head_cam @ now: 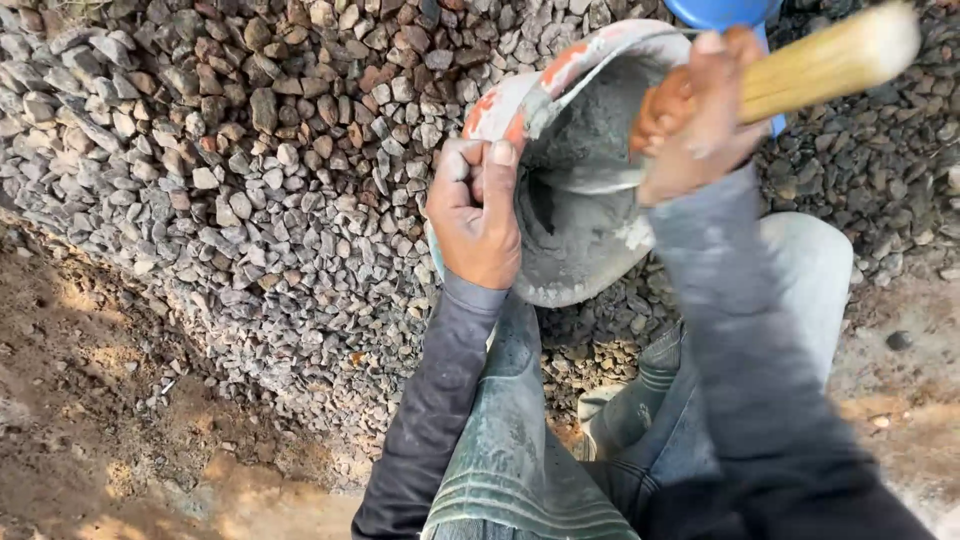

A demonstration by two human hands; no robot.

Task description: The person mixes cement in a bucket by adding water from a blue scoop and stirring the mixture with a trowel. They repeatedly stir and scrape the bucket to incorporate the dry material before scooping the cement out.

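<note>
Hidden: your right hand is motion-blurred, so its fingers are hard to separate; the wooden handle it grips runs off toward the upper right of the pan, and its working end cannot be seen. A blue object above the pan is cut off by the frame's top edge.
Pan: the round metal pan is tilted on its side against your knee, its mouth facing you; it lies at the lower edge of the gravel heap.
Pan surface: dull grey cement crust inside, worn orange-red paint along the rim.
Left hand: your left hand is closed in a fist over the pan's left rim, thumb on top.
Right hand: wrapped shut around the pale yellow handle, at the pan's upper right rim.
Gravel: the gravel heap spreads left of and above the pan, angular grey and reddish stones.
Ground: brown packed soil lies lower left of the pan.
Clothing: dark grey sleeves, dusty blue jeans below the pan.
</note>
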